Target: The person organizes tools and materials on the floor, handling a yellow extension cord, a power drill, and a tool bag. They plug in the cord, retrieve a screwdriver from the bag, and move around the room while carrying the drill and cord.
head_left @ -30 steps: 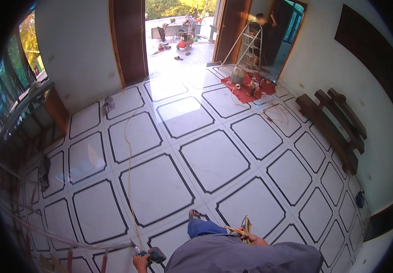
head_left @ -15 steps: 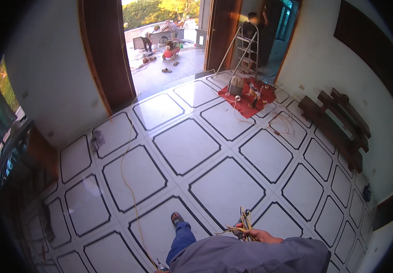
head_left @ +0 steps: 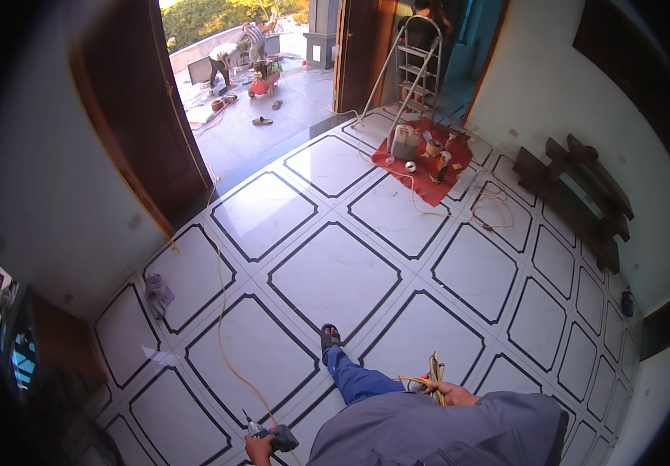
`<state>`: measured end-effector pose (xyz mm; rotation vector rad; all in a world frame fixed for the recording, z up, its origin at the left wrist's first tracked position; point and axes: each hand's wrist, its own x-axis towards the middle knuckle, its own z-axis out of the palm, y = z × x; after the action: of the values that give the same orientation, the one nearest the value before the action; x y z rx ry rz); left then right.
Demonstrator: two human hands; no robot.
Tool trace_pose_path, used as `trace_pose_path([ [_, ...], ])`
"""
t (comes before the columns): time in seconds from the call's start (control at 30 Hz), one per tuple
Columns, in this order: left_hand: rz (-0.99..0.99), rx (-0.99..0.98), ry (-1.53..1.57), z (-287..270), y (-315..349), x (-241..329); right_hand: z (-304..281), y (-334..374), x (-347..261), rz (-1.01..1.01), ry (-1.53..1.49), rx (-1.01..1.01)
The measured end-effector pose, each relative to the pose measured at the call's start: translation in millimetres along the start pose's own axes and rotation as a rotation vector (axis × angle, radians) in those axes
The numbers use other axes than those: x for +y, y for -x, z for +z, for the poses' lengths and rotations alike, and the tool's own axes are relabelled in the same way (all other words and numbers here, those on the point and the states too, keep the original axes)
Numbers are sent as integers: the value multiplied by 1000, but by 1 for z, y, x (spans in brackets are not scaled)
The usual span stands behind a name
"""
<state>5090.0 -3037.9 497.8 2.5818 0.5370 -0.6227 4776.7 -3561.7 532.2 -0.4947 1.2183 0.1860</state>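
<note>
At the lower edge my left hand (head_left: 258,448) is closed round a dark cordless drill (head_left: 279,438) with a thin bit pointing up and away. In front of my body, my right hand (head_left: 457,394) grips a bunched loop of yellow cable (head_left: 435,368). Loose ends of that bunch stick out to the left, and something reddish shows among them, too small to make out. Across the floor a yellow cord (head_left: 226,353) runs from near the drill up toward the doorway. My sandalled foot (head_left: 330,335) is stepping forward on the tiles.
Ahead, a red cloth (head_left: 426,183) bears a jug, tape and tools beside a stepladder (head_left: 420,74), where a person stands. Dark wooden beams (head_left: 576,206) lie along the right wall. A grey rag (head_left: 159,295) lies left. Outside the open door, people bend near a red compressor (head_left: 263,84).
I have moved forward, and my foot is farther ahead. My left hand with the drill has come up into fuller view. The right hand still holds the cable.
</note>
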Motion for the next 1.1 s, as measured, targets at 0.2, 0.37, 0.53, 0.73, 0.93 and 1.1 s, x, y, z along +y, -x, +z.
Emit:
trace_pose_path([
  [0.2, -159, 56, 146, -27, -146, 106, 143, -67, -131, -76, 100, -264],
  [0.37, -247, -166, 267, -27, -233, 209, 217, -182, -232, 258, 140, 61],
  [0.53, -218, -149, -65, -48, -309, 325, 342, -251, -339, 154, 163, -15],
  [0.73, -232, -295, -133, -55, -495, 397, 497, -323, -453, 219, 93, 1],
  [0.93, -151, -325, -192, -146, -653, 567, 631, -394, -548, 210, -58, 61],
  [1.1, -61, -172, -211, -212, -784, 719, 728, -465, -626, 266, -135, 116],
])
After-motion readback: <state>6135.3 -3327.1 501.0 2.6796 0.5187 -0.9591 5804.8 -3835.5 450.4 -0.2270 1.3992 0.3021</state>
